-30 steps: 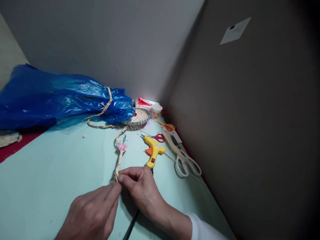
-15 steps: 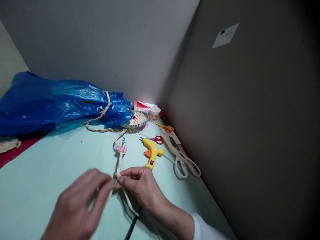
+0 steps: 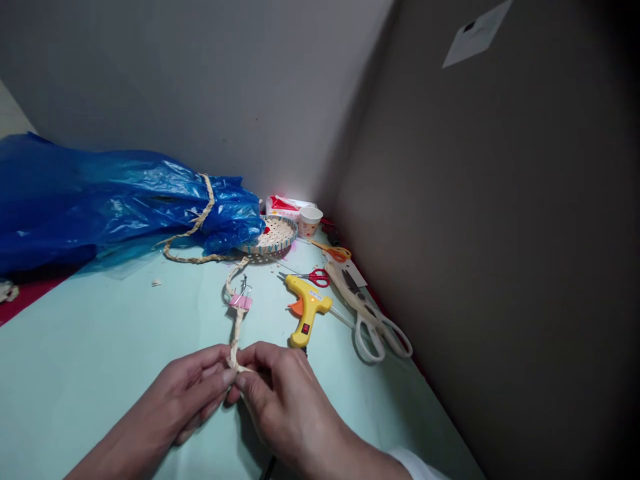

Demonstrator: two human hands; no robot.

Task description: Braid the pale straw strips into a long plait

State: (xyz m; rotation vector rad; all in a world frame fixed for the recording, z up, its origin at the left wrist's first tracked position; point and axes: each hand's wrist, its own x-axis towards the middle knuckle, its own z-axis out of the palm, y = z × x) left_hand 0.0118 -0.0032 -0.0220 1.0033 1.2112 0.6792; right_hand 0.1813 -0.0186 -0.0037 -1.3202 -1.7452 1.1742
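A pale braided straw cord [image 3: 237, 330] runs toward me over the table, and a pink binder clip [image 3: 241, 303] grips it farther up. My left hand [image 3: 193, 393] pinches the near end of the braid between thumb and fingers. From the other side my right hand [image 3: 287, 397] pinches the same spot, its thumb almost touching the left thumb. A short strand sticks out between the right fingers. The loose strand ends below are hidden by the hands. Beyond the clip, the cord continues to a blue plastic bag [image 3: 145, 193] and loops around it.
Right of the braid lie a yellow glue gun [image 3: 309, 310], small red-handled scissors [image 3: 319, 278], orange-handled scissors [image 3: 337, 253] and large white-handled scissors [image 3: 373, 333]. Behind are a round woven basket [image 3: 280, 247], a paper cup [image 3: 310, 223] and a red-and-white packet [image 3: 285, 205]. Walls [image 3: 450, 220] bound the table.
My left hand has moved in from the lower left to meet the right hand at the braid's end. The strands that hung below are now covered. The view has shifted slightly.
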